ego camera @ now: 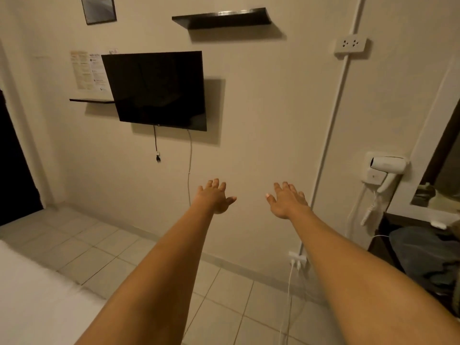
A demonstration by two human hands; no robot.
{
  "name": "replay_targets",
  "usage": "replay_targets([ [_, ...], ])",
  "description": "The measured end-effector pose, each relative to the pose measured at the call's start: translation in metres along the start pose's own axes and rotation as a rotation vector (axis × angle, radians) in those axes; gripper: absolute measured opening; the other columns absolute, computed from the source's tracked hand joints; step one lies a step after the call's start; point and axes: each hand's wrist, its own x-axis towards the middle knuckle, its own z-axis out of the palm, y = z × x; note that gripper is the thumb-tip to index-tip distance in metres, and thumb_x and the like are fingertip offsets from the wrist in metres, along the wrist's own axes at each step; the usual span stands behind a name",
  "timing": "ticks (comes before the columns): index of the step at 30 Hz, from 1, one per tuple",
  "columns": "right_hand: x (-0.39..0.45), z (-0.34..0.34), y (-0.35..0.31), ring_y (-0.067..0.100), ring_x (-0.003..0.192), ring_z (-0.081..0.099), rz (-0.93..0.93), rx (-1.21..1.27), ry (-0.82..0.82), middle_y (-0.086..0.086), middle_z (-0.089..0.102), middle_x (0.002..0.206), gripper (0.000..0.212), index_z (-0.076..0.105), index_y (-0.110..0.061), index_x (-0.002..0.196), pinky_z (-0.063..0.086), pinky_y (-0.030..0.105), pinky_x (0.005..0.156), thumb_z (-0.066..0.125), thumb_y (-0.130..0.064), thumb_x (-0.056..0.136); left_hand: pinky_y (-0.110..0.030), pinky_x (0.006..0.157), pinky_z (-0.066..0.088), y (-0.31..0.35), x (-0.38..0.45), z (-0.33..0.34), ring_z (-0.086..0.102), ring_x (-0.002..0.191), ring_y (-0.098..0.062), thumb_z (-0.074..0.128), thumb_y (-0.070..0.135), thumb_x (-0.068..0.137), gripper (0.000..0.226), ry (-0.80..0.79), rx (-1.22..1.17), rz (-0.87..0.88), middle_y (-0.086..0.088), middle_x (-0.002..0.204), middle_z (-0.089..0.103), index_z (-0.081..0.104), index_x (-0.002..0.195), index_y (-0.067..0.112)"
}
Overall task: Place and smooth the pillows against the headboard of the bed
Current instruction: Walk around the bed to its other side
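Note:
Both arms stretch straight out in front of me toward a cream wall. My left hand (214, 196) is open, palm down, fingers spread, holding nothing. My right hand (288, 199) is open the same way, about a hand's width to its right. A corner of the bed (32, 305) with a white sheet shows at the lower left. No pillows and no headboard are in view.
A black wall-mounted TV (156, 89) hangs ahead, with cables below it. A dark shelf (224, 18) sits higher up. A white hair dryer (384, 170) is on the right wall above a dark desk (408, 247) with clothes. Pale floor tiles (224, 295) lie below my arms.

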Motion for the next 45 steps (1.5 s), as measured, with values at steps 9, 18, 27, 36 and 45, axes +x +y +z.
replay_targets([
  [9,0.140,0.016,0.006,0.027,0.151,0.001,-0.100,0.005,-0.038,0.010,0.000,0.163,0.064,0.006,-0.015,0.156,0.008,0.046,0.120,0.020,-0.047,0.102,-0.050,0.121,0.007,0.000,0.125,0.012,-0.003,0.151,-0.028,0.024,0.056,0.099,0.074,-0.027,0.004,-0.066,-0.010,0.163,-0.005,0.004,0.156,0.013],
  [18,0.299,0.032,-0.037,0.027,0.151,0.001,-0.181,0.031,-0.032,0.010,0.000,0.163,0.065,0.006,-0.015,0.156,0.007,0.047,0.120,0.020,-0.048,0.102,-0.050,0.121,0.006,-0.051,0.266,0.012,-0.004,0.150,-0.029,0.023,0.055,0.099,0.073,-0.015,0.005,-0.135,-0.010,0.163,-0.006,0.002,0.156,0.013],
  [27,0.427,0.044,-0.130,0.028,0.151,0.002,-0.344,0.044,-0.038,0.011,0.001,0.163,0.064,0.007,-0.016,0.156,0.008,0.047,0.120,0.019,-0.048,0.102,-0.050,0.120,0.002,-0.143,0.362,0.003,-0.005,0.150,-0.029,0.020,0.058,0.098,0.075,0.037,0.098,-0.265,-0.013,0.163,-0.002,0.006,0.156,0.012],
  [36,0.537,0.064,-0.251,0.028,0.151,0.002,-0.599,0.064,-0.041,0.011,0.002,0.163,0.065,0.007,-0.017,0.156,0.008,0.046,0.120,0.021,-0.049,0.102,-0.050,0.120,0.003,-0.254,0.423,0.007,-0.004,0.150,-0.030,0.022,0.055,0.099,0.073,0.030,0.076,-0.553,-0.013,0.163,-0.003,0.005,0.156,0.012],
  [45,0.639,0.076,-0.382,0.027,0.151,0.001,-0.883,0.046,-0.075,0.011,0.001,0.163,0.064,0.006,-0.016,0.156,0.007,0.045,0.120,0.019,-0.047,0.102,-0.049,0.121,0.003,-0.357,0.458,0.004,-0.006,0.150,-0.028,0.025,0.052,0.100,0.072,0.046,0.026,-0.865,-0.012,0.163,-0.004,0.004,0.156,0.011],
])
